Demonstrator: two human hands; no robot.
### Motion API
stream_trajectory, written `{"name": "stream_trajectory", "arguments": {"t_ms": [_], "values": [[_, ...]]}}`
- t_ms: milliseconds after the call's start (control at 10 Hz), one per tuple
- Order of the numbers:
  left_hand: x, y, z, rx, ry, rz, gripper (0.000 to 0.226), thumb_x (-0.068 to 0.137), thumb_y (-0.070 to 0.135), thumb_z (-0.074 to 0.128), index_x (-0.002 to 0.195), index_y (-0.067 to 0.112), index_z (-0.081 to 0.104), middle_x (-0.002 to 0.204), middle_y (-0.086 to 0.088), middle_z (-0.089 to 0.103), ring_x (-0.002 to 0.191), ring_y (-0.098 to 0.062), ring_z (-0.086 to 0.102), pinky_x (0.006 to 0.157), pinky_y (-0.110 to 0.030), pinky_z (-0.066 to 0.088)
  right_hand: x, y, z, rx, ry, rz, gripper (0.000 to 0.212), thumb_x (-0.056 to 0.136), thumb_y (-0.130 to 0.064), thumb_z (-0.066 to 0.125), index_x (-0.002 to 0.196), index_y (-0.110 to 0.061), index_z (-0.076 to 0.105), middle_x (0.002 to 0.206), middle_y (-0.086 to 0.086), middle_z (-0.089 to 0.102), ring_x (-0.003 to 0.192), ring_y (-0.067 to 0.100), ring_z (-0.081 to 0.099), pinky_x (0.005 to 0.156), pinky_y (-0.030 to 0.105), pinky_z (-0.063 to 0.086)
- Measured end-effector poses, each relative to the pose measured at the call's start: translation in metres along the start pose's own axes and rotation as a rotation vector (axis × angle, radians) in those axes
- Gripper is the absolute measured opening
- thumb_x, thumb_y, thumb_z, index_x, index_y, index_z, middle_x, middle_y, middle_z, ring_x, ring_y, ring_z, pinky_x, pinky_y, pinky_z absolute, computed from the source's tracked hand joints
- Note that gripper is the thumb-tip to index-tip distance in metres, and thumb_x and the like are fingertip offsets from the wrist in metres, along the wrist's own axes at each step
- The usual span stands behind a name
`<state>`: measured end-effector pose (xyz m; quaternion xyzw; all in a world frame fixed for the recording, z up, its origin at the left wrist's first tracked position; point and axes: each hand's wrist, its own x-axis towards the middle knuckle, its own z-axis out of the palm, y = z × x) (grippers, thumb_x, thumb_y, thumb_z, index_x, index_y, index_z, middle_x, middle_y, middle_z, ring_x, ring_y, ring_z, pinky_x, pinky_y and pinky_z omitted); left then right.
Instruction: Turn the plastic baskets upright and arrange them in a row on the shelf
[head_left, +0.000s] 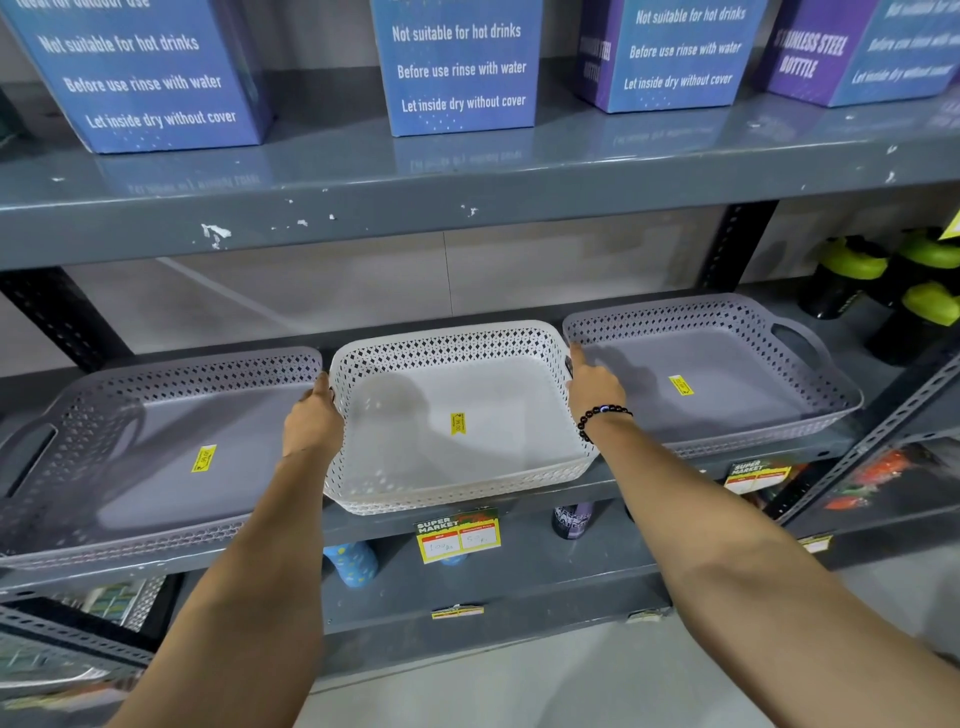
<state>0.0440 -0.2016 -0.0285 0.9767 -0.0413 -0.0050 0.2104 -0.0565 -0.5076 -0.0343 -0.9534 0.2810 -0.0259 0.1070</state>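
Sitting upright between both hands, white basket (457, 415) shows perforated walls.

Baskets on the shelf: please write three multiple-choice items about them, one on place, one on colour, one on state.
1. Where does the white basket stand?
A. between the two grey baskets
B. at the left end of the row
C. on the shelf above

2. What colour are the small stickers inside the baskets?
A. red
B. yellow
C. green

3. How do the three baskets sit?
A. all upside down
B. only the white one upright
C. all upright, open side up

Answers:
1 A: the left grey basket and the right grey basket flank it, and the left hand and right hand are at its two sides.
2 B: each basket floor shows one yellow sticker.
3 C: every inside floor is visible.
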Motion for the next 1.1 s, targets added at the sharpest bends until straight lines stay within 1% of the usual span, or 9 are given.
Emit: {"name": "stream_trajectory", "arguments": {"t_ms": [200, 300, 400, 500, 600, 700, 900, 1000, 1100], "values": [[0.003, -0.001, 0.001, 0.015, -0.005, -0.002, 0.049, 0.100, 0.006, 0.028, 0.149, 0.014, 0.026, 0.128, -0.027, 0.056, 0.109, -0.044, 0.057, 0.089, -0.048, 0.048, -0.001, -0.001, -0.002, -0.011, -0.004, -0.001, 0.060, 0.099, -0.003, 0.040, 0.151, -0.015, 0.013, 0.110, 0.021, 0.066, 0.101, 0.034, 0.064, 0.076, 0.038, 0.055], [0.000, -0.001, 0.000, 0.052, 0.007, 0.007, 0.048, 0.102, 0.017, 0.026, 0.150, 0.015, 0.022, 0.134, -0.023, 0.052, 0.110, -0.043, 0.057, 0.088, -0.050, 0.049, -0.003, -0.003, -0.004, -0.028, -0.002, 0.002, 0.060, 0.099, -0.008, 0.042, 0.151, -0.015, 0.014, 0.110, 0.020, 0.067, 0.100, 0.033, 0.065, 0.075, 0.037, 0.055], [-0.004, 0.002, -0.003, 0.066, 0.026, 0.003, 0.048, 0.102, 0.025, 0.027, 0.148, 0.012, 0.022, 0.142, -0.019, 0.043, 0.115, -0.044, 0.055, 0.087, -0.051, 0.048, -0.006, -0.004, -0.007, -0.019, 0.003, 0.008, 0.060, 0.099, -0.019, 0.044, 0.151, -0.016, 0.013, 0.113, 0.019, 0.067, 0.103, 0.033, 0.065, 0.076, 0.037, 0.054], [-0.010, 0.009, -0.008, 0.040, 0.071, 0.031, 0.051, 0.101, 0.029, 0.031, 0.146, 0.004, 0.025, 0.150, -0.018, 0.034, 0.130, -0.041, 0.042, 0.101, -0.051, 0.041, -0.012, -0.011, -0.017, -0.033, 0.041, -0.032, 0.064, 0.099, -0.029, 0.043, 0.151, -0.013, 0.010, 0.125, 0.019, 0.060, 0.108, 0.034, 0.062, 0.077, 0.037, 0.053], [-0.019, 0.012, -0.008, 0.077, 0.079, 0.092, 0.055, 0.102, 0.032, 0.029, 0.148, 0.002, 0.023, 0.153, -0.019, 0.030, 0.141, -0.036, 0.029, 0.116, -0.046, 0.027, -0.019, -0.017, -0.021, -0.045, 0.085, -0.083, 0.065, 0.098, -0.033, 0.045, 0.150, -0.009, 0.013, 0.141, 0.020, 0.046, 0.123, 0.035, 0.051, 0.087, 0.041, 0.052], [-0.041, 0.014, -0.011, 0.127, 0.096, 0.166, 0.058, 0.102, 0.034, 0.024, 0.150, 0.002, 0.018, 0.157, -0.017, 0.023, 0.147, -0.031, 0.018, 0.122, -0.042, 0.013, -0.037, -0.029, -0.028, -0.049, 0.119, -0.131, 0.064, 0.098, -0.035, 0.044, 0.148, -0.007, 0.018, 0.146, 0.021, 0.038, 0.134, 0.035, 0.039, 0.102, 0.046, 0.043], [-0.088, 0.017, -0.031, 0.114, 0.130, 0.234, 0.058, 0.103, 0.033, 0.024, 0.150, 0.002, 0.016, 0.159, -0.015, 0.017, 0.149, -0.030, 0.009, 0.123, -0.040, 0.005, -0.094, -0.052, -0.043, -0.032, 0.168, -0.240, 0.060, 0.099, -0.034, 0.040, 0.148, -0.005, 0.021, 0.146, 0.020, 0.040, 0.139, 0.033, 0.033, 0.115, 0.045, 0.029], [-0.110, 0.019, -0.041, 0.106, 0.185, 0.285, 0.059, 0.103, 0.035, 0.022, 0.151, 0.002, 0.015, 0.160, -0.015, 0.015, 0.149, -0.029, 0.007, 0.123, -0.039, 0.003, -0.120, -0.063, -0.049, -0.014, 0.230, -0.298, 0.059, 0.099, -0.033, 0.039, 0.148, -0.005, 0.021, 0.147, 0.019, 0.039, 0.141, 0.032, 0.030, 0.117, 0.045, 0.024], [-0.143, 0.023, -0.062, 0.104, 0.277, 0.362, 0.059, 0.102, 0.036, 0.023, 0.150, 0.002, 0.015, 0.160, -0.015, 0.014, 0.149, -0.030, 0.005, 0.122, -0.039, 0.001, -0.157, -0.075, -0.062, 0.046, 0.321, -0.357, 0.057, 0.099, -0.032, 0.039, 0.148, -0.006, 0.023, 0.150, 0.015, 0.036, 0.144, 0.031, 0.024, 0.119, 0.045, 0.021]]}}
